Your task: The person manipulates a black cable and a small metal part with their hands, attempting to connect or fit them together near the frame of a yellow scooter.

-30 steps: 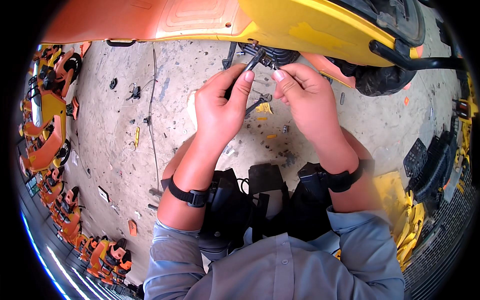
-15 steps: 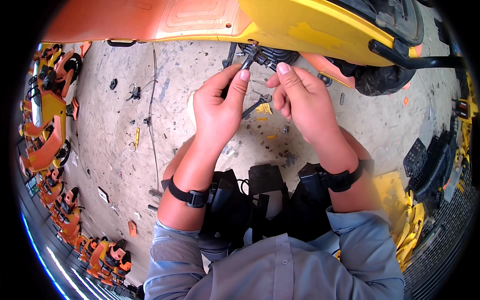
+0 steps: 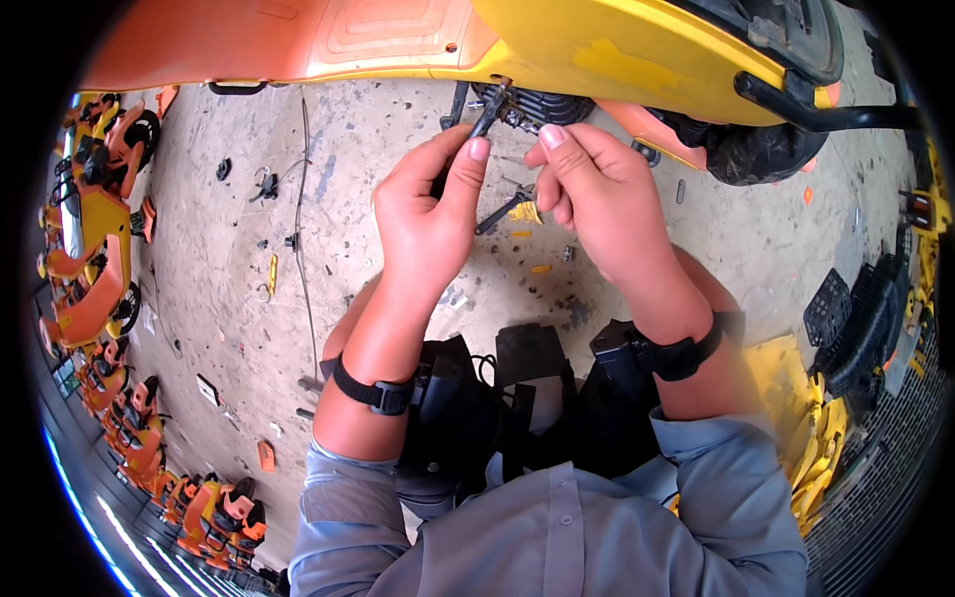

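Note:
Between thumb and curled fingers, my left hand (image 3: pixel 433 214) grips a dark, slim handle-like metal part (image 3: pixel 486 121), its upper end by the lower edge of the yellow and orange body panel (image 3: pixel 557 80). My right hand (image 3: pixel 607 199) is closed in a pinch just to the right. Its thumb and forefinger meet close to a small dark metal fitting (image 3: pixel 519 119) beside the handle-like part. Whatever lies between those fingertips is too small to make out. Behind the fitting shows a black ribbed part (image 3: pixel 557 109). An adjustable wrench (image 3: pixel 504 212) lies on the floor below and between my hands.
Small parts and scraps are scattered over the concrete floor (image 3: pixel 348 199), with a dark cable (image 3: pixel 301 219) running along the left. Orange ride-on vehicles (image 3: pixel 99 269) line the left side. A black bar (image 3: pixel 826 121) sticks out at upper right; yellow panels (image 3: pixel 811 448) lie at lower right.
Both hands have shifted slightly, the left a little leftward. My right thumb and forefinger have moved slightly left. Both hands keep their closed shape.

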### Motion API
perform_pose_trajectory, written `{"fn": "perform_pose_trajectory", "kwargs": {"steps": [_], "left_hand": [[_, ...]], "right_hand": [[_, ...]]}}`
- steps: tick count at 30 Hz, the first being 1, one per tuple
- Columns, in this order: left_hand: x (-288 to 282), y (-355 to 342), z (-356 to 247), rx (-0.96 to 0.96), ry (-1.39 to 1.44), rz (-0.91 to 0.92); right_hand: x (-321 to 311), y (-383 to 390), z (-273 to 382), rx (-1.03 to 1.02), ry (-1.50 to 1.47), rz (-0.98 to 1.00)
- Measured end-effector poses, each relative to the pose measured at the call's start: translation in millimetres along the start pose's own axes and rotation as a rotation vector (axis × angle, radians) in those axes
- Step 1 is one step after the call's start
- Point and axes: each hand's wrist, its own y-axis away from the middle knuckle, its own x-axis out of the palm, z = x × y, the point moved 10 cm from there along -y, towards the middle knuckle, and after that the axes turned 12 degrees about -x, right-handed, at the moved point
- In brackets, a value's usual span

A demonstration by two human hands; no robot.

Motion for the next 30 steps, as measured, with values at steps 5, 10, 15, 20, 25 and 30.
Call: {"fn": "perform_pose_trajectory", "kwargs": {"steps": [5,10,15,20,25,30], "left_hand": [[0.0,0.7,-4.3,0.04,-0.01,0.0],[-3.7,-0.1,-5.4,0.055,-0.006,-0.017],[-2.7,0.9,-6.3,0.083,-0.039,-0.025],[-2.1,0.4,-7.4,0.107,-0.019,-0.033],[-3.8,0.9,-11.0,0.122,-0.042,-0.044],[-3.4,4.4,-12.8,0.148,-0.019,-0.04]], "right_hand": [[-2.6,-0.8,9.0,-0.23,0.034,-0.141],[4.4,-2.4,-5.7,0.079,-0.196,0.015],[-0.1,-2.3,-2.4,-0.021,-0.098,0.024],[-0.3,-3.2,8.6,-0.182,0.009,-0.077],[4.0,-3.2,-4.9,0.067,-0.204,0.096],[2.3,-2.1,1.3,-0.007,-0.162,0.106]]}}
